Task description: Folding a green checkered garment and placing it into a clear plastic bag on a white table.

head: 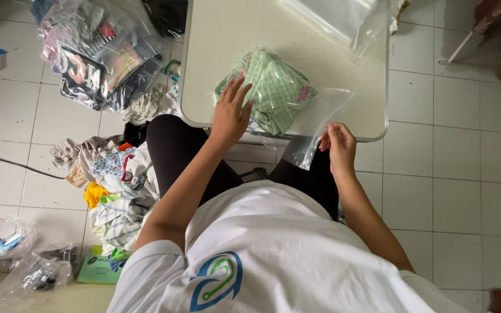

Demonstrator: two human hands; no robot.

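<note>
- Seen from above, looking down past a white T-shirt and dark-clad knees to a small pale table [343, 69] with rounded corners.
- Lying at the near edge of the table, a folded green checked garment [273, 87] inside a clear plastic bag [320, 119], with the bag's open end hanging off the near edge toward the lap.
- Left hand [230, 113] laid flat on the near left side of the bagged garment, fingers spread and pressing down.
- Right hand [338, 146] just off the table edge, thumb and fingertips pinching the loose mouth of the bag.
- Judged by how things lie: garment already fully inside the bag; mouth apparently not yet closed, so flattening and sealing seem left to do.
- Farther back on the table, another clear bag [343, 20], flat and seemingly empty, well apart from the hands.
- Bare tabletop behind and to the right of the garment, giving room to slide the bag away from the edge.
- On the white tiled floor to the left, a heap of loose clothes [114, 185] beside the knee and a stack of filled clear bags [97, 55] farther off.
- Open tiled floor to the right of the table.
</note>
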